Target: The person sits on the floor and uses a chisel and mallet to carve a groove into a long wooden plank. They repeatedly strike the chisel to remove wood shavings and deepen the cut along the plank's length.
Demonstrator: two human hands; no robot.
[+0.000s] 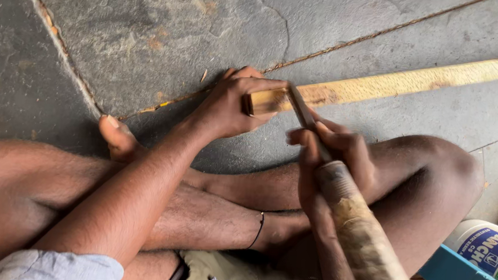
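On the stone floor point(151, 31) I see a long wooden strip point(395, 83), stiff and light. My left hand point(228, 106) clamps its near end, the sound place to grip. My right hand point(333, 158) closes on a heavy wooden-handled chisel point(349, 219), blade against the wood.

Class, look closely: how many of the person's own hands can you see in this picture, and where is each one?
2. The left hand grips the near end of the long wooden strip on the stone floor. The right hand holds a wooden-handled tool against that end.
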